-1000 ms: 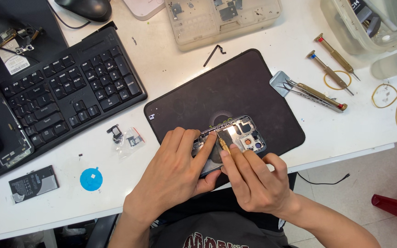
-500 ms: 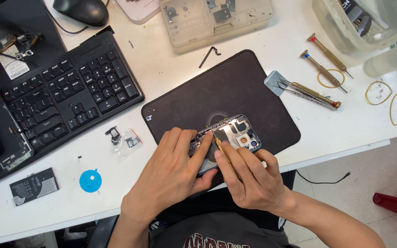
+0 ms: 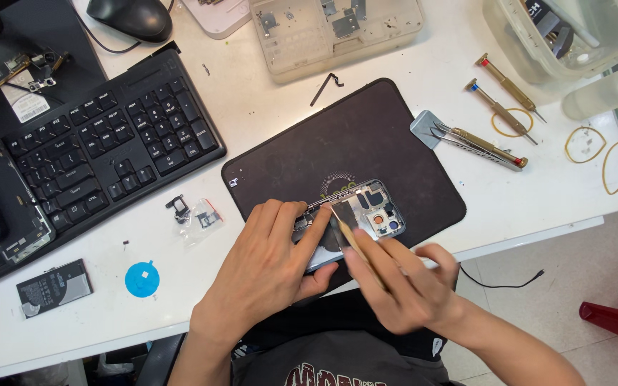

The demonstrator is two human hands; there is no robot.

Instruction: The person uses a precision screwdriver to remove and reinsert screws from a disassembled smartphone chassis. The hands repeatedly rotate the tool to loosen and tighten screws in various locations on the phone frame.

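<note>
Pinched between thumb and fingers of the right hand (image 3: 402,286): a thin tan stick (image 3: 350,234), slanting up and left, with its tip down inside the opened phone (image 3: 375,211). Clamped over the near end of that phone: the left hand (image 3: 266,275), fingers curled across the top, thumb tucked under the near edge, pinning it flat. Both grips closed tight, neither hand spread.

Head view, the only one. Lies back-off and face down on the near part of the black mat (image 3: 337,143), camera end to the right, inner plates and a round opening showing. Stands on a white table (image 3: 266,107), mat close to the front edge.

Compared with a second ago: same hold on both sides, phone in the same spot on the mat. Stick tip now a little further left, nearer the left fingertips, and the right hand blurred, so probably sliding along. Nothing lifted clear of the phone; judging by that, working of the stick inside the case simply going on, not finished.

Around the mat: a black keyboard (image 3: 101,150) to the left, tweezers (image 3: 477,143) and two screwdrivers (image 3: 501,109) to the right, a small black battery (image 3: 55,287) and a blue round sticker (image 3: 141,279) near the front left.
</note>
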